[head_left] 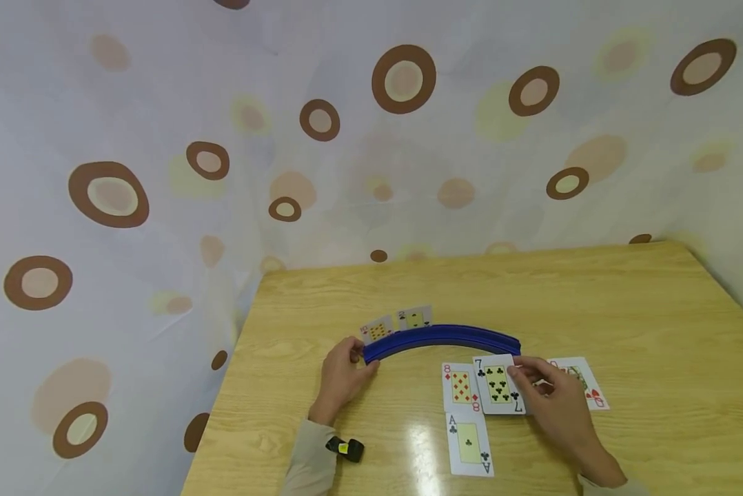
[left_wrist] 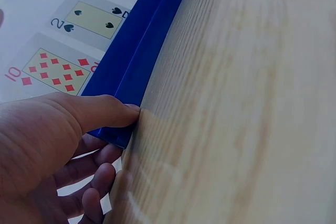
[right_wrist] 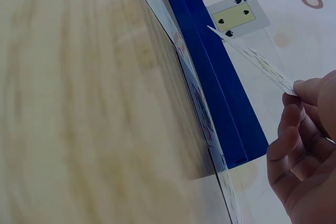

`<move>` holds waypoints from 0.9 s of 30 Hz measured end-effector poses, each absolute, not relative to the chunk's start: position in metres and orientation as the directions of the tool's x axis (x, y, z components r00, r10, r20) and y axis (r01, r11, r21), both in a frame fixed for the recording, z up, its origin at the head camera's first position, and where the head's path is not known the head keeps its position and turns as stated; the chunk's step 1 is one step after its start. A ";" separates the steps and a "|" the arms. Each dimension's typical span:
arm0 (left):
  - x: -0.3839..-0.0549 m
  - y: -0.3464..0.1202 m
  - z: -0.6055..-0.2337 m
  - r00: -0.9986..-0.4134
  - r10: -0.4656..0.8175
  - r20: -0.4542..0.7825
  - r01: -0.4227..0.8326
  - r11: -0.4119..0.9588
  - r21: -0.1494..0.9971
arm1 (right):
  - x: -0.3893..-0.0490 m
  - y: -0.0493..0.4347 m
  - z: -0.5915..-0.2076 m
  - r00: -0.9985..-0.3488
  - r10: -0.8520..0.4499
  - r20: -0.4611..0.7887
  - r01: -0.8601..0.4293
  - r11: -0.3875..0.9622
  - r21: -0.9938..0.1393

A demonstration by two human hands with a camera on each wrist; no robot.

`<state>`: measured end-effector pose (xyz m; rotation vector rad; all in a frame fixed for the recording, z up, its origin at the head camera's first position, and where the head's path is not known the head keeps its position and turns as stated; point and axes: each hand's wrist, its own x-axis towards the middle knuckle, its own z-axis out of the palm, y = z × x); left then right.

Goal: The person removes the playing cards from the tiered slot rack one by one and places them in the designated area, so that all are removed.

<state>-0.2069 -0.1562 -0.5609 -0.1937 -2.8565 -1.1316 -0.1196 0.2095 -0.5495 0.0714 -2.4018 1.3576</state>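
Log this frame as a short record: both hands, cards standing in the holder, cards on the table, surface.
left hand: grips the left end of the blue card holder
right hand: holds the seven of clubs
in holder: ten of diamonds, two of spades
on table: eight of diamonds, ace of clubs, hearts card partly hidden by the right hand
surface: wood-grain table

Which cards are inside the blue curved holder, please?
The ten of diamonds and the two of spades sit in the left half of the blue holder. Their lower edges cannot be seen, because the holder covers them.
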 end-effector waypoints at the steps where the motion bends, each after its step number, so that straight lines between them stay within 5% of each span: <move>1: -0.207 -0.157 -0.561 -0.990 0.092 0.104 0.138 0.720 0.680 | -0.119 0.209 -0.549 -0.928 0.144 0.344 -0.221 0.531 -0.818; 27: -0.207 -0.159 -0.565 -0.985 0.095 0.142 0.166 0.727 0.666 | -0.099 0.218 -0.550 -0.954 0.153 0.256 -0.120 0.590 -0.798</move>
